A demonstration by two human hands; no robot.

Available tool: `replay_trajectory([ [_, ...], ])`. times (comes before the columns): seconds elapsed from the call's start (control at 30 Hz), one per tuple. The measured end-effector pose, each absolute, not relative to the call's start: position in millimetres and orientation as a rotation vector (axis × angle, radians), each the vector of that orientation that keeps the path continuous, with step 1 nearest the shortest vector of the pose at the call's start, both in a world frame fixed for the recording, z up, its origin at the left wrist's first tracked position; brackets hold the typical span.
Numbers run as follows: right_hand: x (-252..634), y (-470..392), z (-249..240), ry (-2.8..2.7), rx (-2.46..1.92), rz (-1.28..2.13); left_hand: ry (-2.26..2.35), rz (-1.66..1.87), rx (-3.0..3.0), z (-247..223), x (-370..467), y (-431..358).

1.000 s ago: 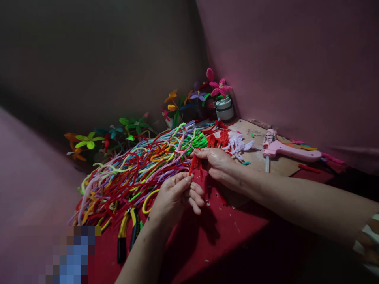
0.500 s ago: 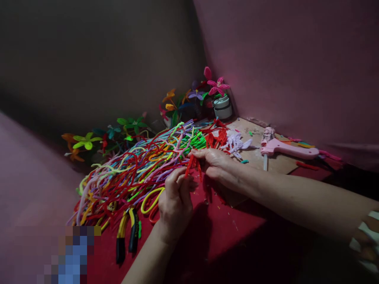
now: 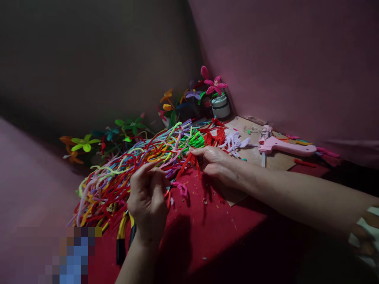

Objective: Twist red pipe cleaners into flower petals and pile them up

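Observation:
My right hand (image 3: 214, 161) pinches red pipe cleaners (image 3: 194, 161) between thumb and fingers, and their ends hang down over the red tabletop. To the left, my left hand (image 3: 148, 197) is lifted over the edge of the pipe cleaner pile, apart from the red piece. Its fingers are loosely bent and spread, with nothing visible in them. A heap of loose pipe cleaners (image 3: 118, 177) in many colours lies behind both hands. Just right of my left hand is a small pink bent pipe cleaner (image 3: 180, 188). Yellow-and-black pliers (image 3: 121, 236) lie partly hidden behind my left wrist.
A pink glue gun (image 3: 290, 147) rests on a board (image 3: 275, 159) at the right. Lilac (image 3: 235, 142) and red shaped pieces (image 3: 217, 136) lie nearby. Pipe cleaner flowers (image 3: 84, 142) stand along the back, near a white lidded jar (image 3: 220, 106). Walls close in behind.
My left hand has let go of the red pipe cleaner end and moved left, now covering part of the pliers. The right hand keeps its pinch in nearly the same place.

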State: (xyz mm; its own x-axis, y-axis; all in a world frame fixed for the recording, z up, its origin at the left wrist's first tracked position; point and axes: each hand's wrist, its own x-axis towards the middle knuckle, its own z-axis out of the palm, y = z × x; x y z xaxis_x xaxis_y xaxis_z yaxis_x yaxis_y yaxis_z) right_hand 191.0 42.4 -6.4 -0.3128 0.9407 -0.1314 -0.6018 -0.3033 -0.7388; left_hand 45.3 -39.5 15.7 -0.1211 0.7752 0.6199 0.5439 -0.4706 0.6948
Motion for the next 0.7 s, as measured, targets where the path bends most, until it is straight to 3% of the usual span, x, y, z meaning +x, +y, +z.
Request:
replay_trajectory([
  [0.13, 185, 39, -8, -0.463, -0.632, 2.072, 1.355, 1.263, 2.105, 10, 42, -28],
  [0.33, 183, 28, -2, -0.593, -0.644, 2.044, 1.309, 1.368, 2.358, 9, 45, -32],
  [0.47, 187, 23, 2, -0.733, -0.624, 2.081, 1.302, 1.242, 2.443, 16, 42, -34],
  [0.7, 188, 19, -1, -1.094, -0.6, 1.981, 1.336, 1.276, 2.1, 21, 39, -37],
])
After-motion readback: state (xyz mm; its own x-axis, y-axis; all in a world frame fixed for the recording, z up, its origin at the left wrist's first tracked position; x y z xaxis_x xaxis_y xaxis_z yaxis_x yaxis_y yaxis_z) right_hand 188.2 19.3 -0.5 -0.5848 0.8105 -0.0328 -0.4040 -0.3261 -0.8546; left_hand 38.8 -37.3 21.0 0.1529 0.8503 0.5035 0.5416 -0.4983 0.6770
